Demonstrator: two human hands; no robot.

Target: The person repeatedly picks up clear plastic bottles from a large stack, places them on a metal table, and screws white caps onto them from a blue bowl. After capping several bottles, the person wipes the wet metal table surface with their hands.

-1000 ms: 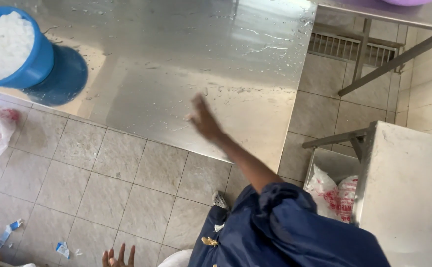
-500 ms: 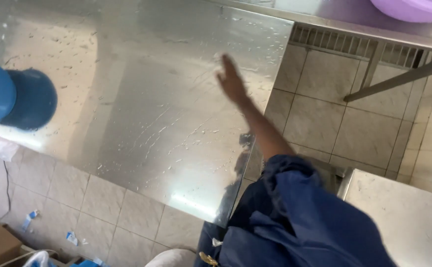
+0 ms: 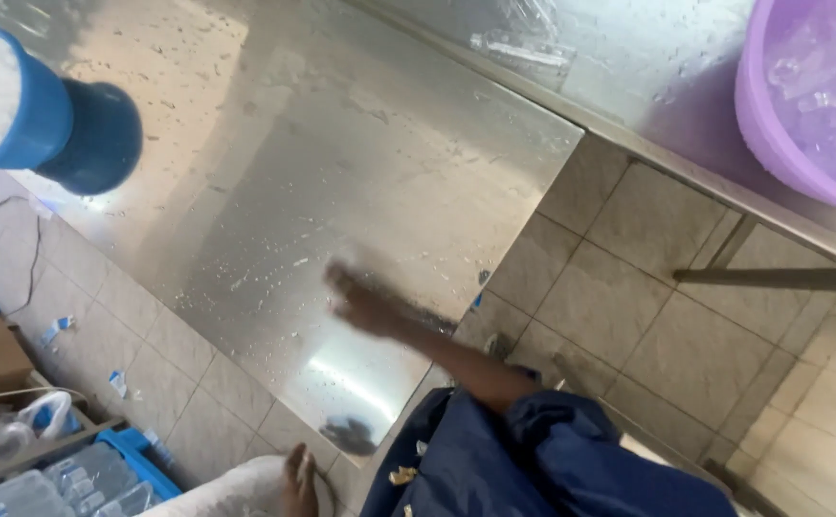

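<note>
Since half a second ago the right hand (image 3: 365,304) has dropped from the far corner of the steel table (image 3: 341,182) to its near part, and a purple basin (image 3: 810,105) of ice has come into sight at upper right.

Head view: the right arm reaches forward from a rolled blue sleeve (image 3: 552,450), forearm straight, the hand lying low and flat on the wet tabletop. It is blurred; the fingers look spread and hold nothing. The left hand is out of sight. A blue bucket (image 3: 16,105) of white ice stands at the table's far left edge, well apart from the hand. A foot (image 3: 298,479) shows on the tiled floor (image 3: 667,316) below.
</note>
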